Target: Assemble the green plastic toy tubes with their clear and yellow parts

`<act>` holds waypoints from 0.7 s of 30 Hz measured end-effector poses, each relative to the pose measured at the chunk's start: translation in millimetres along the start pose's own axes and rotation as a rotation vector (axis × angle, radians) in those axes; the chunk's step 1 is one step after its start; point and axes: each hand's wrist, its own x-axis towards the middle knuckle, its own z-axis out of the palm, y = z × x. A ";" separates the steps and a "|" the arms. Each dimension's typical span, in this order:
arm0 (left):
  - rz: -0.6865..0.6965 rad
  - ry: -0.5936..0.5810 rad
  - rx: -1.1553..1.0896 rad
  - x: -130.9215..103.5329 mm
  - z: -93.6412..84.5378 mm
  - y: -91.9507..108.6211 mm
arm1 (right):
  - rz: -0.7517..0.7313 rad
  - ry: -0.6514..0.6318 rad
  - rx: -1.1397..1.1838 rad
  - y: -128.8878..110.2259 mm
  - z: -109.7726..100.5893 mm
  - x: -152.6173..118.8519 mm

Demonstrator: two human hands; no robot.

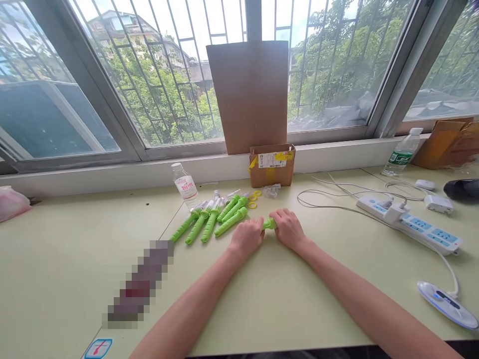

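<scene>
Above the middle of the table, a bright green plastic handle (269, 224) is held between my two hands, and only a short stretch of it shows. My left hand (248, 234) is wrapped round one end. The fingers of my right hand (287, 227) are closed round the other end, hiding its tip. Just left of my left hand lie several more green ribbed handles (197, 226), some with clear parts at their far ends. Small yellow rings (252, 205) lie beyond my hands.
Behind the handles stands a water bottle (186, 187). A small cardboard box (272, 167) is against the wall, beside a clear plastic scrap (271, 190). To the right are a power strip (411, 224), cables, a white oval device (447, 303) and another bottle (403, 152). A blurred patch (140, 286) covers something at left.
</scene>
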 end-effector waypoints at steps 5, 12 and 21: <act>0.009 0.113 0.091 2.4 5.4 -4.5 | 0.006 0.184 0.042 -5.8 -1.1 0.9; -0.105 0.258 0.130 4.2 12.5 -11.8 | -0.077 0.382 0.064 -12.8 -3.7 3.2; -0.273 0.260 0.101 5.3 8.5 -26.1 | -0.039 0.319 0.090 -9.5 -0.9 2.0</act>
